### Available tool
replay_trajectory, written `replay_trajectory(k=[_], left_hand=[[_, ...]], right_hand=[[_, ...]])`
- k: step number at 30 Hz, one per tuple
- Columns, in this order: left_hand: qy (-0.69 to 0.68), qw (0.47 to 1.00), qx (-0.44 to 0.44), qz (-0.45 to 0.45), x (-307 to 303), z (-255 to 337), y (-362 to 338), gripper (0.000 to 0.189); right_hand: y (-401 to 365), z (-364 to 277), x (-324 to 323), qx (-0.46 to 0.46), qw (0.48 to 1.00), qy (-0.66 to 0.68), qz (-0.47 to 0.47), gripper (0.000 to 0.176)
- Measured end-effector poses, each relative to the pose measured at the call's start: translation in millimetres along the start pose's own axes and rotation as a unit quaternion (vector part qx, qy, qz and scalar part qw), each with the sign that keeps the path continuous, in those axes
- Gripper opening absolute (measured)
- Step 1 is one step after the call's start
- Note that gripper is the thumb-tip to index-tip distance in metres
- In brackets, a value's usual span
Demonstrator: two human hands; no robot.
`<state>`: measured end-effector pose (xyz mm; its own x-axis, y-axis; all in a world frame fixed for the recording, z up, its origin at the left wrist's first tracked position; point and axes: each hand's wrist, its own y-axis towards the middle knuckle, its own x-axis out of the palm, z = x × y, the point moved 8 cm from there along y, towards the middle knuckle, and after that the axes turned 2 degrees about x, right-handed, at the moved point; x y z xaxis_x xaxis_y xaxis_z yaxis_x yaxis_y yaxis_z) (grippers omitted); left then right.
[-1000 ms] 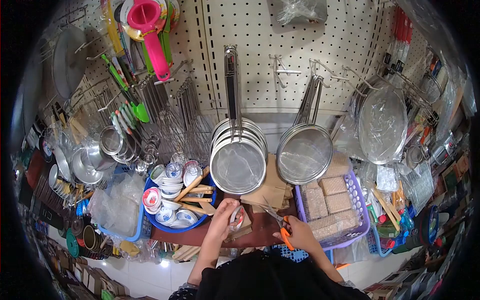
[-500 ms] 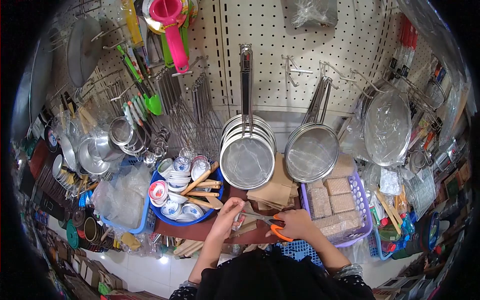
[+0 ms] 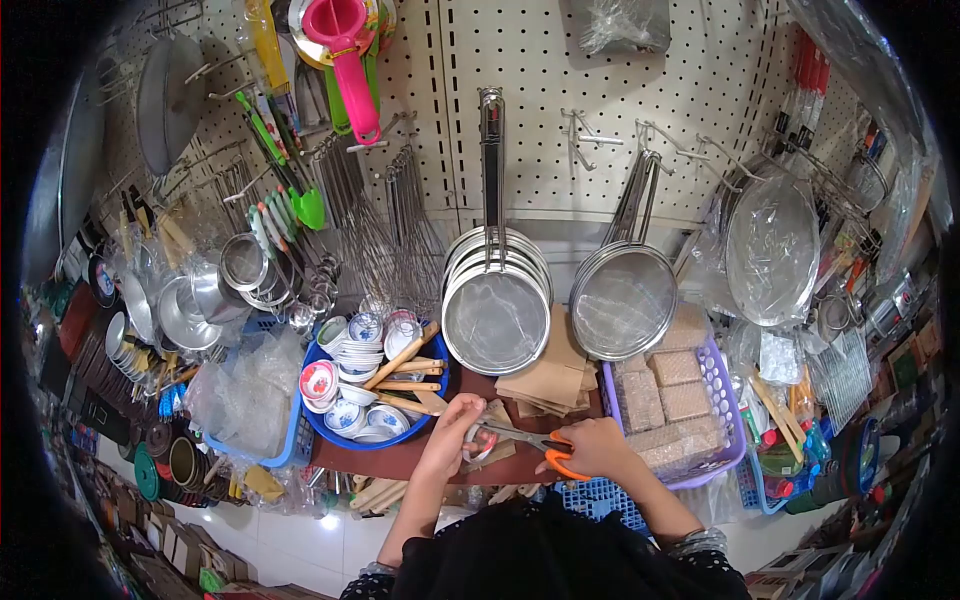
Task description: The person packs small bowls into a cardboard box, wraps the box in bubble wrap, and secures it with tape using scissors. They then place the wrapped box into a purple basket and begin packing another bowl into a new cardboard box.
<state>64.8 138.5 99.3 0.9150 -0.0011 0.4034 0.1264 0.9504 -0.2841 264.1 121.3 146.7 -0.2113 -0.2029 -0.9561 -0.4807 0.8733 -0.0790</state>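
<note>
My right hand [image 3: 598,447] is closed around the orange handles of a pair of scissors [image 3: 562,458]. The blades point left and reach my left hand [image 3: 456,432]. That hand is closed on a small white-and-red dish [image 3: 485,441], partly covered by the fingers. Just behind the hands, flat brown cardboard pieces [image 3: 545,382] lie on the reddish-brown table [image 3: 390,464]. To the left of my left hand, a blue basin [image 3: 322,432] holds small patterned bowls [image 3: 358,360] and wooden-handled tools [image 3: 402,356].
A purple basket [image 3: 735,400] with bubble-wrapped blocks [image 3: 684,402] stands right. Strainers [image 3: 496,322] hang from the pegboard [image 3: 540,130] ahead. A blue basket [image 3: 290,452] with clear plastic bags [image 3: 245,395] is at the left, a blue crate [image 3: 600,500] below the table edge.
The scissors and the dish have shifted slightly between my hands, and more of the dish's white rim shows. Both hands stay in nearly the same place.
</note>
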Motion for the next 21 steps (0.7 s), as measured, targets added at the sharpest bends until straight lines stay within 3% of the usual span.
replay_trajectory(k=[4, 7, 21], left_hand=[[0.000, 1.000, -0.002, -0.003, -3, -3, 2, 0.014], [0.011, 1.000, -0.007, -0.004, -3, -6, 2, 0.015], [-0.006, 1.000, -0.017, -0.013, -2, -12, 1, 0.007]], right_hand=[[-6, -1, -3, 0.004, 1.000, 0.019, -0.003, 0.077], [-7, -4, -6, -0.005, 0.998, 0.042, 0.043, 0.073], [3, -3, 8, 0.004, 0.999, -0.030, 0.021, 0.066]])
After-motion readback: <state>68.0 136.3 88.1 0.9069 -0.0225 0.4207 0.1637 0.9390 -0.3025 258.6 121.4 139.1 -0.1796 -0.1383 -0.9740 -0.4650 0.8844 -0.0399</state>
